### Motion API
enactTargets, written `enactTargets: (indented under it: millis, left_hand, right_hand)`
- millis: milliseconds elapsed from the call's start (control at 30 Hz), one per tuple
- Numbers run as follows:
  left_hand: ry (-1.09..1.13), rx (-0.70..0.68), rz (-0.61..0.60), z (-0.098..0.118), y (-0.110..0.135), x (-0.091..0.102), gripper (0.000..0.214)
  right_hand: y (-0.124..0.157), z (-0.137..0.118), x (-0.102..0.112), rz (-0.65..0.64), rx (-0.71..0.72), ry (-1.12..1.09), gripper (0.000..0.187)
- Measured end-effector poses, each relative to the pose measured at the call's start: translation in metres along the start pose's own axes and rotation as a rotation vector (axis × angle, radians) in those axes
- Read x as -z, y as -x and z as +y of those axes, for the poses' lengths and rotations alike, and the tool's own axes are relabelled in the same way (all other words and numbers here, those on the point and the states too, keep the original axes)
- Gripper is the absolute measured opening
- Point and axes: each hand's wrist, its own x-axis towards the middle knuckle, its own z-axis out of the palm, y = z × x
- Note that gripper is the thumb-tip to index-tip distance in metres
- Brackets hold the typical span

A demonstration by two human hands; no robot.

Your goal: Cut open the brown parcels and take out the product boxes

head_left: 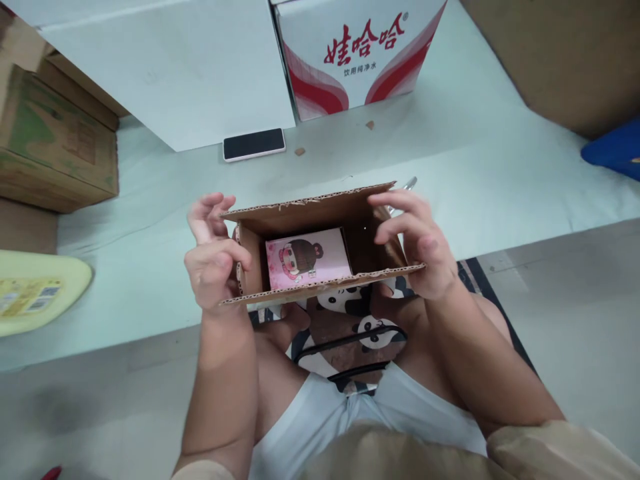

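Note:
I hold an open brown cardboard box [310, 212] over my lap, its top flaps spread. Inside lies a pink packet [307, 259] printed with a cartoon girl. My left hand [213, 257] grips the box's left end, thumb over the flap edge, fingers curled. My right hand [417, 243] clasps the right end, fingers bent over the flap. A clear plastic piece [407, 187] shows just behind my right hand.
A black phone [254, 144] lies on the pale floor ahead. A white carton with red print [357, 50] and a plain white box [165, 63] stand behind it. Brown cartons [55, 133] sit left, a yellow-green tray [35, 290] lower left, a blue item [613, 150] right.

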Motion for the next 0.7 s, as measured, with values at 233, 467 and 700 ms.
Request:
enactTargets:
  millis: [233, 467, 700]
  left_hand:
    - [-0.009, 0.038, -0.081, 0.007, -0.003, -0.001, 0.049]
    - [0.003, 0.074, -0.107, 0.018, 0.001, -0.005, 0.052]
    - [0.117, 0.146, -0.077, 0.016, 0.011, -0.007, 0.051]
  right_hand:
    - [-0.004, -0.007, 0.026, 0.172, -0.102, 0.264, 0.039]
    - [-0.008, -0.039, 0.057, -0.013, -0.08, 0.44, 0.018]
    - [-0.064, -0.119, 0.025, -0.595, 0.042, 0.502, 0.015]
